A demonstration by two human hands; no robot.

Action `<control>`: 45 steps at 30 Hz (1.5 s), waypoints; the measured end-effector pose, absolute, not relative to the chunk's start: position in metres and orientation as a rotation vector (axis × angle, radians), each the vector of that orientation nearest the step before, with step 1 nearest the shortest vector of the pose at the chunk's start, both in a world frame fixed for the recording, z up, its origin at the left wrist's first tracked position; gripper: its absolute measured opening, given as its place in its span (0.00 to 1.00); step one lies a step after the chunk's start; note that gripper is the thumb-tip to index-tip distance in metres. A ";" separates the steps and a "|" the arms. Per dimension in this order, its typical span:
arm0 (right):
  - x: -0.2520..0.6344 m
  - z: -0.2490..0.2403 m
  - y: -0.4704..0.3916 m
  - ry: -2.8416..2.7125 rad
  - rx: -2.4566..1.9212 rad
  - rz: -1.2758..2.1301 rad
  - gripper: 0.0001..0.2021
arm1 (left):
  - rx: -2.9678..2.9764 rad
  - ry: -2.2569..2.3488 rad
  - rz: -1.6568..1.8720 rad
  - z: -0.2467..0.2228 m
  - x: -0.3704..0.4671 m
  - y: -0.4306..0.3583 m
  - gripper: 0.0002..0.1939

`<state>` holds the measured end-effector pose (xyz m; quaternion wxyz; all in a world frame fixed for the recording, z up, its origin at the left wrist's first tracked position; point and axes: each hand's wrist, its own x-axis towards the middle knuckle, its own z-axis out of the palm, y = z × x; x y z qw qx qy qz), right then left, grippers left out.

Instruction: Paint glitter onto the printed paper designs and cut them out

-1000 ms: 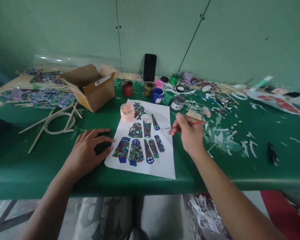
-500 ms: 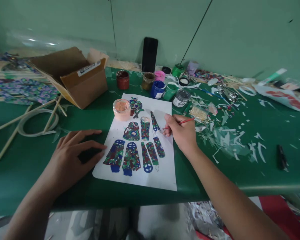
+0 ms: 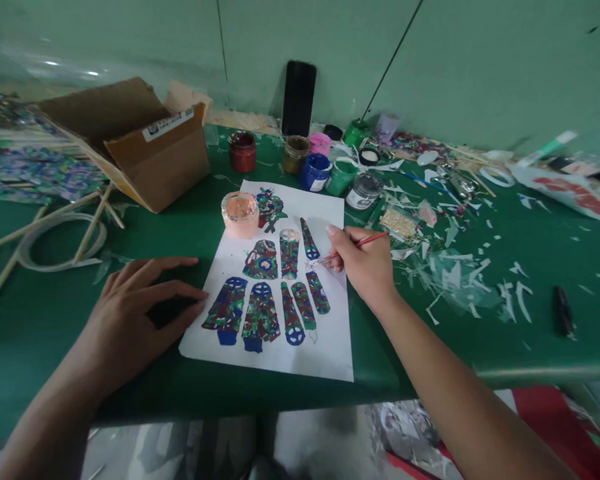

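Note:
A white sheet of paper [image 3: 325, 360] lies on the green table, bearing several painted figure parts in a camouflage-like pattern. My right hand [image 3: 365, 263] pinches a thin red paintbrush [image 3: 373, 239], its tip at the small outlined shape just below the upper right narrow piece. My left hand [image 3: 140, 313] rests with fingers spread, its fingertips at the sheet's left edge. A jar of peach paint [image 3: 241, 217] stands uncapped on the upper left of the paper, partly covering the painted head piece [image 3: 271, 208].
Behind the paper stand jars of dark red [image 3: 243, 152], brown [image 3: 295, 155], blue [image 3: 315, 172], green [image 3: 342, 176] and grey paint [image 3: 365, 191]. A black phone [image 3: 299, 99] leans on the wall. An opened cardboard box [image 3: 165, 160] is at left. Plastic scraps [image 3: 460, 283] litter the right side.
The view has shifted slightly, so the box and left-side things sit a little further left and higher. The brush tip stays at about the same spot on the paper; both hands hardly moved.

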<state>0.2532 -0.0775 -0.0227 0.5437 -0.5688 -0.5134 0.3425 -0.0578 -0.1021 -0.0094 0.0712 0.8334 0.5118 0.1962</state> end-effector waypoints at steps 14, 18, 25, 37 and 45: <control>0.251 -0.021 -0.079 -1.218 -1.383 0.792 0.21 | 2.568 1.498 0.615 -0.011 -0.060 -0.101 0.13; 0.252 -0.022 -0.079 -1.231 -1.397 0.770 0.20 | 2.573 1.495 0.623 -0.012 -0.060 -0.101 0.13; 0.252 -0.022 -0.079 -1.233 -1.388 0.765 0.21 | 2.597 1.459 0.639 -0.014 -0.061 -0.100 0.11; 0.253 -0.024 -0.077 -1.242 -1.379 0.750 0.22 | 2.572 1.495 0.667 -0.015 -0.060 -0.099 0.13; 0.255 -0.026 -0.076 -1.225 -1.376 0.746 0.21 | 2.543 1.527 0.648 -0.014 -0.060 -0.100 0.13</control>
